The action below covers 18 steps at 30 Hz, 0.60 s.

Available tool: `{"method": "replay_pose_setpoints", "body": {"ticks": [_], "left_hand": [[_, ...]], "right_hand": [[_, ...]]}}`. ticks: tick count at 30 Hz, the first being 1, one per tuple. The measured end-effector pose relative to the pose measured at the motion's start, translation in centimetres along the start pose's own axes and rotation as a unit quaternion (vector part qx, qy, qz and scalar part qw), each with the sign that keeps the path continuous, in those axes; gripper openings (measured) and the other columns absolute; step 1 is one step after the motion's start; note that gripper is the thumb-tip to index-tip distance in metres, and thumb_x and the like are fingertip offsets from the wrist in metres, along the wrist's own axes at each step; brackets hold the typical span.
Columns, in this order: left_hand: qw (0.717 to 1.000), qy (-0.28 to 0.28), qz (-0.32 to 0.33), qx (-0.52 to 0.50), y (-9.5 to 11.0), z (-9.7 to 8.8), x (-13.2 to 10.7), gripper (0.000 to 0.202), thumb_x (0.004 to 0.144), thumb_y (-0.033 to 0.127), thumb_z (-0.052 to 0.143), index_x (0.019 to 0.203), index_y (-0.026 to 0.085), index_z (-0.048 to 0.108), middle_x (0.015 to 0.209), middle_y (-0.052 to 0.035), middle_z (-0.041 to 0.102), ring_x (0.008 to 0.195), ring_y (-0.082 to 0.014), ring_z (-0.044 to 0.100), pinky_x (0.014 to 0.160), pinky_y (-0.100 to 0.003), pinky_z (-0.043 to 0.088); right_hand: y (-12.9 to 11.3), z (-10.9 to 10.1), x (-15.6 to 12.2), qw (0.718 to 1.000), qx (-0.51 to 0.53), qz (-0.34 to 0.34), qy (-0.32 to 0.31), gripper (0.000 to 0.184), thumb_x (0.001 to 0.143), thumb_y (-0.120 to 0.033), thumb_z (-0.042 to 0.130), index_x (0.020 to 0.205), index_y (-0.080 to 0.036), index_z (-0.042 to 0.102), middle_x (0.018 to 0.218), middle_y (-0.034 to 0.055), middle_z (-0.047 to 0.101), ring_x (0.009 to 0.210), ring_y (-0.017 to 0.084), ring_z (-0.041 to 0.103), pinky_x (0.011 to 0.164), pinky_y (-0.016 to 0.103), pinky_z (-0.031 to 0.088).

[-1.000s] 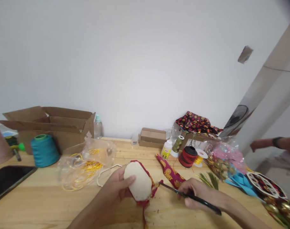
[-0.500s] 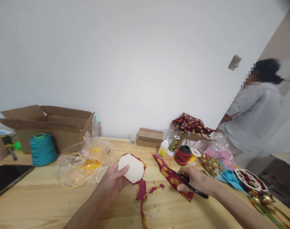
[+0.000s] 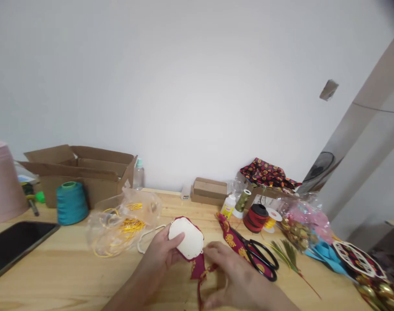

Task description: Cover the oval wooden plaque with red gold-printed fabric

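Note:
My left hand (image 3: 160,259) is closed on a cream octagonal plaque (image 3: 186,237) wrapped from behind in red gold-patterned fabric (image 3: 198,265), held just above the wooden table (image 3: 54,276). My right hand (image 3: 231,276) has come in beside it, fingers curled near the dangling red fabric strip; whether it grips the strip is unclear. Black-handled scissors (image 3: 260,257) lie on the table to the right, on another strip of red fabric (image 3: 231,239), free of either hand.
A plastic bag of yellow cord (image 3: 124,220), a teal thread cone (image 3: 71,203), cardboard boxes (image 3: 83,172), a dark phone (image 3: 12,244) and a pink bucket (image 3: 2,181) stand left. A glue bottle (image 3: 228,206), thread spools (image 3: 257,216), bagged ornaments (image 3: 302,224) and patterned fabric (image 3: 266,172) crowd the right.
My right hand has laid the scissors down on the table and moved left to the fabric under the plaque. The person at the right has left the view.

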State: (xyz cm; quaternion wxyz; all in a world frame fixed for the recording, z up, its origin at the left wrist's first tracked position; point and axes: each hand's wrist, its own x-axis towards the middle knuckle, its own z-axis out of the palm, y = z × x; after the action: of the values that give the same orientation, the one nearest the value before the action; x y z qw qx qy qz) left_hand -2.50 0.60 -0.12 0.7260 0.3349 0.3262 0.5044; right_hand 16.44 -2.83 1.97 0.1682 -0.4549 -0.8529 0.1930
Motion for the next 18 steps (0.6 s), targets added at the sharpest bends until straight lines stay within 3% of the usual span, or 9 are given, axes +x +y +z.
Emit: {"method": "replay_pose_setpoints", "body": {"ticks": [1, 4, 6, 8, 10, 12, 15, 18], "left_hand": [[1.0, 0.004, 0.002, 0.0, 0.1, 0.0, 0.0, 0.037, 0.065, 0.022, 0.067, 0.096, 0.014, 0.05, 0.084, -0.0107, 0.068, 0.074, -0.0261, 0.064, 0.059, -0.034, 0.051], [1.0, 0.006, 0.008, 0.001, 0.4, 0.1, -0.2, 0.035, 0.068, 0.02, 0.064, 0.098, 0.014, 0.048, 0.085, -0.01, 0.068, 0.077, -0.0245, 0.064, 0.062, -0.034, 0.051], [1.0, 0.008, 0.008, 0.001, 0.5, 0.1, -0.3, 0.033, 0.069, 0.019, 0.062, 0.099, 0.014, 0.047, 0.085, -0.0094, 0.068, 0.076, -0.0233, 0.064, 0.063, -0.035, 0.051], [1.0, 0.012, 0.004, 0.001, 0.4, 0.2, -0.4, 0.032, 0.07, 0.018, 0.061, 0.099, 0.013, 0.048, 0.085, -0.0096, 0.067, 0.074, -0.0225, 0.063, 0.063, -0.035, 0.051], [1.0, 0.011, 0.002, 0.002, 0.3, 0.2, -0.4, 0.029, 0.07, 0.017, 0.06, 0.096, 0.012, 0.049, 0.084, -0.0105, 0.067, 0.072, -0.0222, 0.063, 0.062, -0.035, 0.051], [1.0, 0.005, -0.003, 0.004, 0.0, 0.2, -0.3, 0.026, 0.071, 0.016, 0.059, 0.095, 0.01, 0.05, 0.083, -0.0114, 0.067, 0.07, -0.0221, 0.063, 0.059, -0.034, 0.05], [1.0, -0.001, -0.019, 0.003, -0.5, 0.2, -0.2, 0.027, 0.071, 0.015, 0.058, 0.096, 0.01, 0.05, 0.083, -0.0111, 0.067, 0.068, -0.0213, 0.062, 0.055, -0.032, 0.05], [1.0, -0.018, -0.021, 0.006, -1.0, 0.3, -0.2, 0.026, 0.071, 0.014, 0.058, 0.095, 0.011, 0.051, 0.083, -0.0101, 0.066, 0.066, -0.0199, 0.061, 0.055, -0.031, 0.049]], "right_hand": [[-0.2, 1.1, 0.3, 0.999, 0.032, -0.02, -0.001, 0.061, 0.049, -0.037, 0.076, 0.105, -0.024, 0.057, 0.103, 0.0058, 0.055, 0.09, 0.019, 0.054, 0.075, 0.024, 0.043], [1.3, 2.3, 0.9, 0.997, 0.082, 0.004, 0.009, 0.013, 0.071, -0.023, 0.061, 0.081, -0.02, 0.068, 0.078, 0.003, 0.063, 0.067, 0.012, 0.059, 0.062, 0.019, 0.045], [3.3, 1.2, 0.7, 0.995, 0.042, 0.053, 0.072, 0.016, 0.076, -0.019, 0.054, 0.071, -0.018, 0.069, 0.067, 0.0027, 0.064, 0.066, 0.014, 0.059, 0.063, 0.021, 0.044], [5.2, -1.0, -0.2, 0.992, 0.009, 0.083, 0.094, 0.018, 0.077, -0.021, 0.051, 0.072, -0.018, 0.068, 0.067, 0.0034, 0.064, 0.066, 0.017, 0.059, 0.063, 0.025, 0.044], [6.0, -3.2, -1.3, 0.991, -0.053, 0.097, 0.069, 0.016, 0.071, -0.02, 0.058, 0.083, -0.023, 0.067, 0.076, 0.0024, 0.065, 0.07, 0.018, 0.059, 0.064, 0.027, 0.044], [5.3, -4.5, -2.1, 0.982, -0.124, 0.106, 0.092, 0.027, 0.066, -0.018, 0.061, 0.092, -0.026, 0.065, 0.093, 0.0047, 0.062, 0.083, 0.022, 0.057, 0.07, 0.032, 0.044], [2.7, -3.4, -1.8, 0.981, -0.118, 0.057, 0.142, 0.028, 0.068, -0.023, 0.06, 0.096, -0.024, 0.063, 0.105, 0.0084, 0.057, 0.096, 0.024, 0.052, 0.079, 0.035, 0.042], [0.5, 0.1, 0.3, 0.99, 0.013, -0.004, 0.137, 0.046, 0.065, -0.025, 0.064, 0.109, -0.025, 0.054, 0.112, 0.0071, 0.053, 0.1, 0.022, 0.05, 0.085, 0.033, 0.04]]}}
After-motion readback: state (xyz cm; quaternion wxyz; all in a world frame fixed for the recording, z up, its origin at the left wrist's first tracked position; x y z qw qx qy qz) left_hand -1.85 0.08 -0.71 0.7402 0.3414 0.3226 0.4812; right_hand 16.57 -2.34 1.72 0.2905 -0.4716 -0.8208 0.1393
